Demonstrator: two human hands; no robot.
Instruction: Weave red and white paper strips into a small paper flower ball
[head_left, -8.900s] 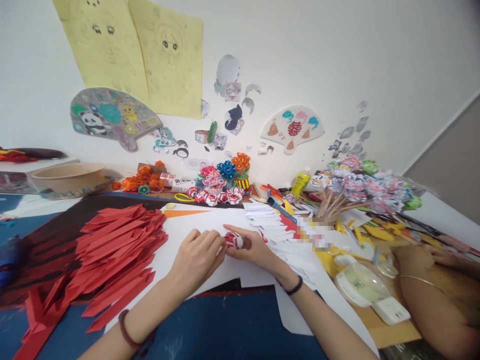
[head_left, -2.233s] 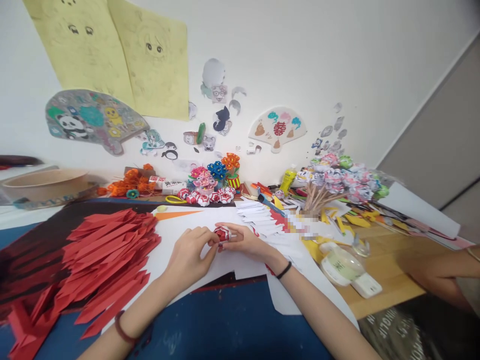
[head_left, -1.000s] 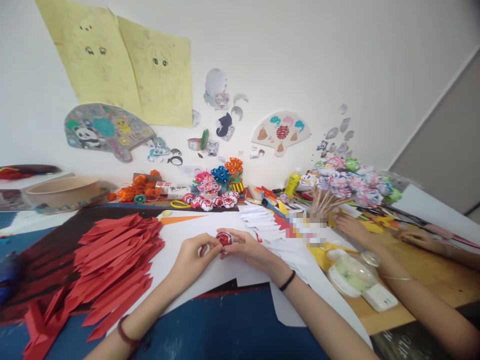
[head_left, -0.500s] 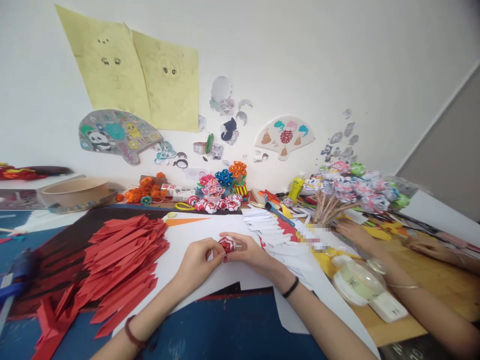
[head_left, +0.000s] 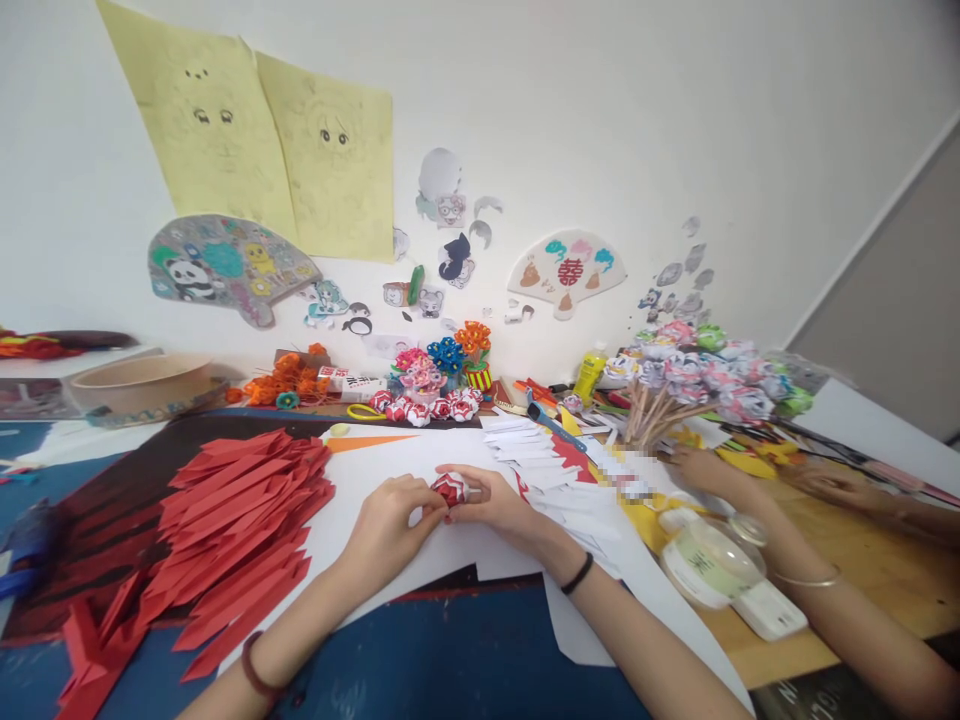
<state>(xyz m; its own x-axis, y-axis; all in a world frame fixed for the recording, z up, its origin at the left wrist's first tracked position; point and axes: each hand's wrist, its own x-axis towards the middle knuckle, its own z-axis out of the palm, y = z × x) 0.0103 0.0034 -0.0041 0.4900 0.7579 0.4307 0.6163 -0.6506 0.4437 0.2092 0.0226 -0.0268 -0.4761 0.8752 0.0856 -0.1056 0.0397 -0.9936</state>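
Note:
Between my two hands, above a white sheet (head_left: 390,465), is a small red-and-white folded paper flower (head_left: 451,488). My left hand (head_left: 397,518) pinches its left lower side with thumb and fingertips. Around its right side curl the fingers of my right hand (head_left: 495,505), thumb underneath. Left of my hands lies a large pile of folded red paper strips (head_left: 232,520). Folded white paper strips (head_left: 517,450) are spread just beyond my right hand. Several finished red-and-white paper flowers (head_left: 420,408) sit in a row behind the sheet.
On the right, a co-worker's hand and forearm (head_left: 709,472) rest near a bunch of paper flowers on sticks (head_left: 675,385). A clear jar (head_left: 705,565) and a white box-like object (head_left: 772,608) stand there. A glue gun (head_left: 30,550) lies far left, near a wooden bowl (head_left: 142,385).
The paper flower has turned slightly in my fingers, showing more of its face. My left fingers have shifted a little. The whole view has moved slightly.

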